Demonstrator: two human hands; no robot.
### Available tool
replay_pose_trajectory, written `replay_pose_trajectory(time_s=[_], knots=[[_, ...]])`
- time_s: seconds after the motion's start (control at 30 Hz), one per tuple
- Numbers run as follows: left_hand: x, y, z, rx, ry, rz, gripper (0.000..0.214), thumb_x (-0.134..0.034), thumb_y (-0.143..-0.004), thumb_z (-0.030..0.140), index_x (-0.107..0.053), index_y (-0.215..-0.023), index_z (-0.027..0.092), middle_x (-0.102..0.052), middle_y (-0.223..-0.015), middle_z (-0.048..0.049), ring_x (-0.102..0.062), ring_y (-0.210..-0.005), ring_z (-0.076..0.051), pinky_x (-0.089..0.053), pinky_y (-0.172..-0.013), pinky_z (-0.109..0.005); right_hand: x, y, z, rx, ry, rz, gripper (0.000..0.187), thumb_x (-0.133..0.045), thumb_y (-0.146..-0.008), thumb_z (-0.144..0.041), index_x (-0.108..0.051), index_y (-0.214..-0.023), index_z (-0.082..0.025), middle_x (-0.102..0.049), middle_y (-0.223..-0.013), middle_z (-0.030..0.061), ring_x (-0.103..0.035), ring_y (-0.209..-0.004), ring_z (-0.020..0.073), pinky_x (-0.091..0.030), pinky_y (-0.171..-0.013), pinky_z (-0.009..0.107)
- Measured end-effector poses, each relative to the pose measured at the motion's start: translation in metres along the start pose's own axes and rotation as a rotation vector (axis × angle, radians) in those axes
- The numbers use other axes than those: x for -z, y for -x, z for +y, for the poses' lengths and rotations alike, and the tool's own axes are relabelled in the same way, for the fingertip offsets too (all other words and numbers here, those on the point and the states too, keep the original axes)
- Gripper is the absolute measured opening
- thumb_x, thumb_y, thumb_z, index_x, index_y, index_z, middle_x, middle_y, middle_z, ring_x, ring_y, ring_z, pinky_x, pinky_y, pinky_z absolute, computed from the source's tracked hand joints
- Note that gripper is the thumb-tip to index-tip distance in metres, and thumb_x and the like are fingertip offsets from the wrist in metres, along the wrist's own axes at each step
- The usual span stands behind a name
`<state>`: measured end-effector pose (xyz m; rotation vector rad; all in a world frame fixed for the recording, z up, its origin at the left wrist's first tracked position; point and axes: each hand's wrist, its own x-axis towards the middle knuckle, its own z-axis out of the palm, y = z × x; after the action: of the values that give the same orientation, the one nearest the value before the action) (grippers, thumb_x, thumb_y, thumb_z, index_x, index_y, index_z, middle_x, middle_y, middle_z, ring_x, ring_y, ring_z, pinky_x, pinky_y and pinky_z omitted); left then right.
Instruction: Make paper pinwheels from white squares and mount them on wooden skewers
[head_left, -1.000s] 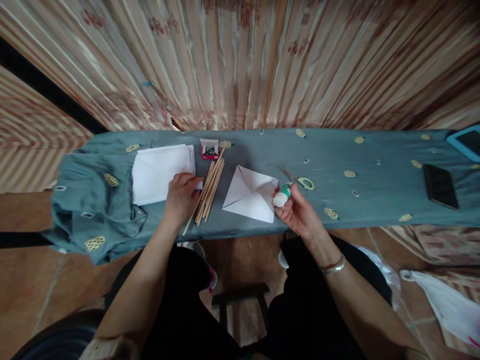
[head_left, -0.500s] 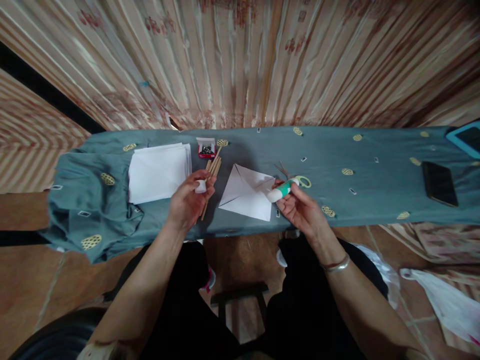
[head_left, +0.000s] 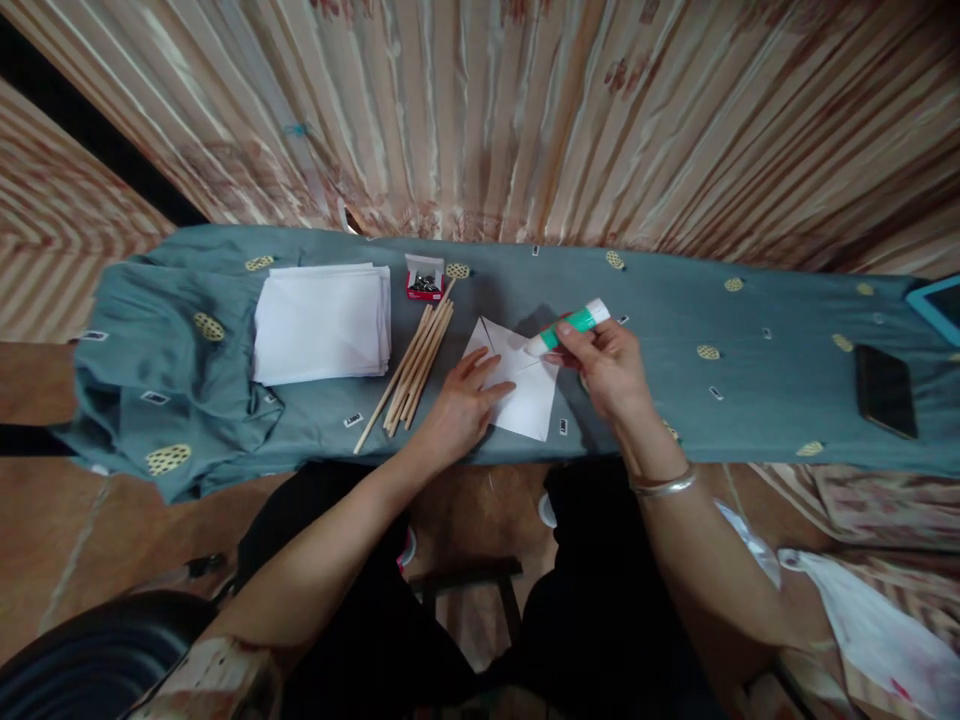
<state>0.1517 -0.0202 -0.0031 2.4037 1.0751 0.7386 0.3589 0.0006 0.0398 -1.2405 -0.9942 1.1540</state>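
The left hand [head_left: 459, 405] rests with fingers spread on the folded paper [head_left: 529, 400], which lies on the worktop [head_left: 667, 310]. The right hand [head_left: 613, 368] grips the glue stick [head_left: 571, 330], tilted, its lower end at the paper (contact cannot be confirmed). Sticks [head_left: 417, 370] lie left of the paper.

Green-and-white glue stick [head_left: 579, 322], white paper [head_left: 529, 405], tan sticks [head_left: 420, 362], grey-green cloth [head_left: 660, 305] — yellow dotted motifs [head_left: 707, 352]
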Motion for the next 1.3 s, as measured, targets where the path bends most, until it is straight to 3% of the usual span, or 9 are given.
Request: replay_pose_trajectory(time_s=[0.17, 0.47, 0.67, 0.93, 1.3], knots=[[-0.009, 0.003, -0.001, -0.022, -0.012, -0.065, 0.043, -0.054, -0.081, 0.004, -0.066, -0.120, 0.018, -0.051, -0.145, -0.0145, -0.030, -0.145, -0.036, -0.034, -0.114, -0.061, -0.013, 0.007, 0.018, 0.092, 0.150, 0.014, 0.036, -0.080, -0.068, -0.052, -0.061, -0.083, -0.025, -0.069, -0.077, -0.0030, -0.065, -0.068, 0.0127, -0.058, -0.065, 0.027], [-0.012, 0.005, -0.004, -0.001, 0.020, -0.077, 0.044, -0.053, -0.081, 0.004, -0.062, -0.121, 0.020, -0.051, -0.144, -0.0102, -0.032, -0.145, -0.034, -0.032, -0.116, -0.059, -0.004, 0.012, 0.026, 0.133, 0.402, -0.134, 0.030, -0.074, -0.079, -0.042, -0.060, -0.098, -0.025, -0.071, -0.094, 0.0016, -0.069, -0.087, 0.0176, -0.055, -0.086, 0.035], [-0.009, 0.004, -0.001, -0.024, -0.022, -0.086, 0.044, -0.052, -0.082, 0.003, -0.061, -0.122, 0.018, -0.049, -0.147, -0.0124, -0.032, -0.144, -0.035, -0.034, -0.115, -0.058, -0.004, 0.019, 0.030, 0.185, 0.477, -0.187, 0.030, -0.071, -0.082, -0.040, -0.058, -0.104, -0.023, -0.072, -0.097, 0.0033, -0.070, -0.090, 0.0193, -0.057, -0.084, 0.037], [-0.008, 0.004, 0.002, -0.026, -0.052, -0.088, 0.040, -0.050, -0.085, 0.005, -0.064, -0.122, 0.015, -0.048, -0.147, -0.0157, -0.032, -0.144, -0.037, -0.033, -0.114, -0.058, -0.008, 0.023, 0.020, 0.240, 0.821, -0.234, 0.030, -0.067, -0.085, -0.041, -0.059, -0.107, -0.023, -0.074, -0.097, 0.0045, -0.073, -0.087, 0.0237, -0.057, -0.083, 0.042], [-0.012, 0.005, 0.001, -0.024, -0.012, -0.071, 0.042, -0.049, -0.083, 0.003, -0.064, -0.120, 0.016, -0.046, -0.149, -0.0144, -0.030, -0.145, -0.037, -0.033, -0.113, -0.061, -0.009, 0.021, 0.017, 0.316, 0.909, -0.267, 0.029, -0.063, -0.087, -0.046, -0.059, -0.104, -0.022, -0.076, -0.092, 0.0051, -0.074, -0.082, 0.0238, -0.057, -0.072, 0.035]])
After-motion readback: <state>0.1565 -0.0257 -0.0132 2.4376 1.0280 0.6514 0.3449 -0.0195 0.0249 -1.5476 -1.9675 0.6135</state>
